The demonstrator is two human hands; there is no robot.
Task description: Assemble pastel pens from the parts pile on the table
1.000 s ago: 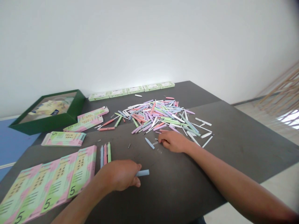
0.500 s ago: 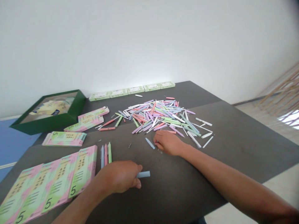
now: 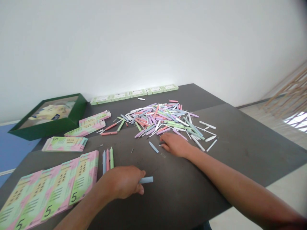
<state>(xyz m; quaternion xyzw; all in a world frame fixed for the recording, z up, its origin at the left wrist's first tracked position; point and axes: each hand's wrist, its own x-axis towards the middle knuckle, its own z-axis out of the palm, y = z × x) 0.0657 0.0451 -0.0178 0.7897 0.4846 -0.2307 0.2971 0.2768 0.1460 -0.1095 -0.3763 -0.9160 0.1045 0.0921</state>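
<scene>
My left hand [image 3: 127, 181] is closed around a light blue pen barrel [image 3: 146, 180], one end of which sticks out to the right past the thumb. Just in front of the pile of pen parts [image 3: 160, 118], my right hand [image 3: 176, 144] is pinched at the tabletop. A tiny pale tip shows at its fingers, too small to name. Left of those fingers lies a light blue pen piece [image 3: 153, 147], apart from them. Beyond my left hand, a blue pen [image 3: 104, 162], a pink pen [image 3: 107, 159] and a green pen [image 3: 111, 158] lie side by side, partly hidden by it.
Several pastel pen boxes [image 3: 83, 177] line the left front of the dark table [image 3: 240, 143]. More flat boxes [image 3: 64, 143] lie behind them. A green open box [image 3: 50, 127] with packets stands at the far left. A row of green boxes [image 3: 120, 96] runs along the wall.
My right hand has shifted slightly right, away from the light blue pen piece, and a small pale tip now shows at its fingers. My left hand keeps holding the barrel in nearly the same place.
</scene>
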